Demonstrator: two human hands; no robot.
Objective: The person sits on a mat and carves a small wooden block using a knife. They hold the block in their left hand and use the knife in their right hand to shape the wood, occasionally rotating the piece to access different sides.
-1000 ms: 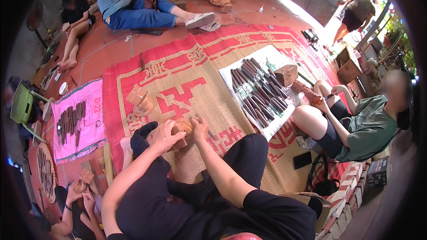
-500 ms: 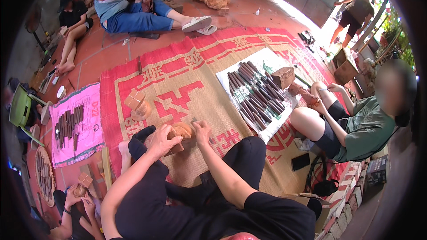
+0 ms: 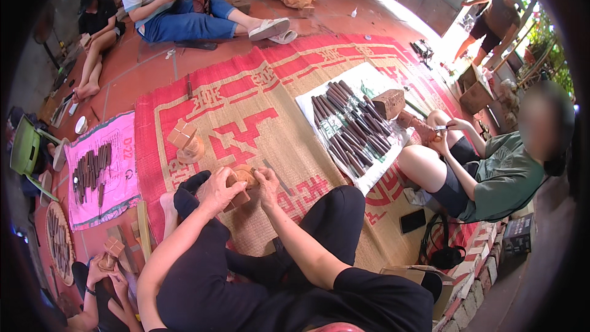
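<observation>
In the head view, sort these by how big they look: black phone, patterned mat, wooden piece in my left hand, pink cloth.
Largest to smallest:
1. Patterned mat
2. Pink cloth
3. Unsure: wooden piece and black phone; your left hand hides part of the wood.

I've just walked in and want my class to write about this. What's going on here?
Over the patterned mat, the person's left hand grips a pale wooden piece, with the right hand close against its rounded end; whether that hand holds a tool is hard to tell. A second wooden piece sits farther forward. To the right, a person in green holds a reddish-brown carved piece, beside dark rods laid on a white sheet.
</observation>
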